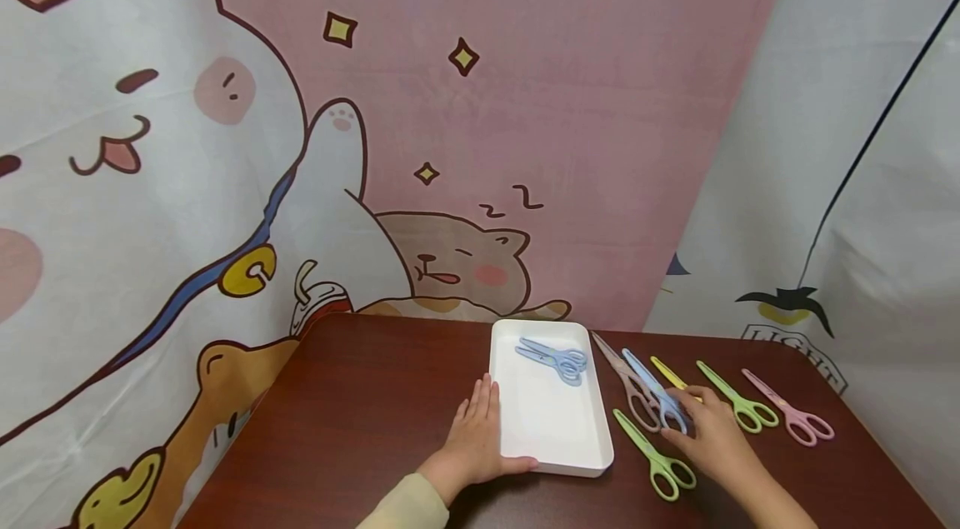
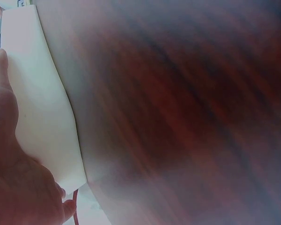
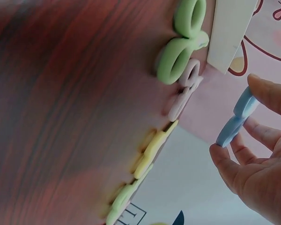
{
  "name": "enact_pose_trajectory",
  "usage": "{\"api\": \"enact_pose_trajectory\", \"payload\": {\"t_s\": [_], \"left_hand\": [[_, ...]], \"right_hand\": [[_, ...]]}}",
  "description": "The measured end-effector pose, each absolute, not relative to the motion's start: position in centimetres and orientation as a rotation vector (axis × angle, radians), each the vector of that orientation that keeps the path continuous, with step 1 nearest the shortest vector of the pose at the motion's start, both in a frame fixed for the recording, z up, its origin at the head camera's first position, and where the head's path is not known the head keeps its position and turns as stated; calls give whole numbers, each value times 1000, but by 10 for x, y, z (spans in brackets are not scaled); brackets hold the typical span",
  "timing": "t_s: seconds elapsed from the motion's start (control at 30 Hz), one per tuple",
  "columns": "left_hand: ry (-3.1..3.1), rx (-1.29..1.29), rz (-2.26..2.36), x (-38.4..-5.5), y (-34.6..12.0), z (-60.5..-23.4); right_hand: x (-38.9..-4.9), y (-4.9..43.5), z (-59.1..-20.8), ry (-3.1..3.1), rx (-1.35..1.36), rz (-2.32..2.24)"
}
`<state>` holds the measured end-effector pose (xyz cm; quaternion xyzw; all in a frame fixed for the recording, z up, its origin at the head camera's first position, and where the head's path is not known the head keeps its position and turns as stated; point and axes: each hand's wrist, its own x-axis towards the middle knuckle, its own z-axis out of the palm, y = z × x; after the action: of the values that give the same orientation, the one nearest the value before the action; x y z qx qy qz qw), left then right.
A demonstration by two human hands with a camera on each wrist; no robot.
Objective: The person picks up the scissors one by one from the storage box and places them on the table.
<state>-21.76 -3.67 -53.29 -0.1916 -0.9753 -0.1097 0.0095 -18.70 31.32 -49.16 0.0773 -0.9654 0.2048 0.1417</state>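
My right hand [image 1: 712,437] grips light blue scissors [image 1: 651,383] by the finger loops. In the right wrist view the blue loops [image 3: 237,117] sit between thumb and fingers, held above the table. My left hand [image 1: 476,437] lies against the left side of a white tray [image 1: 555,429], its fingers straight along the wall and its thumb at the near edge. At the tray's far end lie blue scissors [image 1: 555,358]; whether one pair or two overlapping I cannot tell. Beside the held pair are pale pink scissors [image 1: 626,375] and partly hidden yellow scissors [image 1: 667,372].
Green scissors [image 1: 654,456] lie near the tray's right front corner. Farther right are another green pair [image 1: 738,400] and a pink pair [image 1: 789,410]. They rest on a dark red-brown table [image 1: 375,396], with a cartoon-printed cloth [image 1: 585,96] hanging behind it.
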Motion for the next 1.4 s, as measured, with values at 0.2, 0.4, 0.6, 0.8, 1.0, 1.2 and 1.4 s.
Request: {"api": "enact_pose_trajectory", "payload": {"t_s": [0.2,0.4,0.6,0.8,1.0,1.2,1.4], "left_hand": [[-3043,-599,-342,-217,-37,-532],[-3041,-605,-343,-218,-37,-533],[-3058,-609,-367,-216,-37,-528],[-3070,-606,-375,-217,-37,-528],[-3055,-593,-360,-219,-38,-536],[-3055,-597,-350,-218,-38,-534],[-3058,-596,-346,-218,-37,-533]], "right_hand": [[-181,325,-492,-2824,203,572],[-177,334,-494,-2864,172,539],[-173,343,-499,-2872,168,534],[-170,349,-498,-2919,117,540],[-169,356,-500,-2968,89,543],[-168,364,-504,-3038,85,541],[-167,370,-507,-3109,38,552]]}}
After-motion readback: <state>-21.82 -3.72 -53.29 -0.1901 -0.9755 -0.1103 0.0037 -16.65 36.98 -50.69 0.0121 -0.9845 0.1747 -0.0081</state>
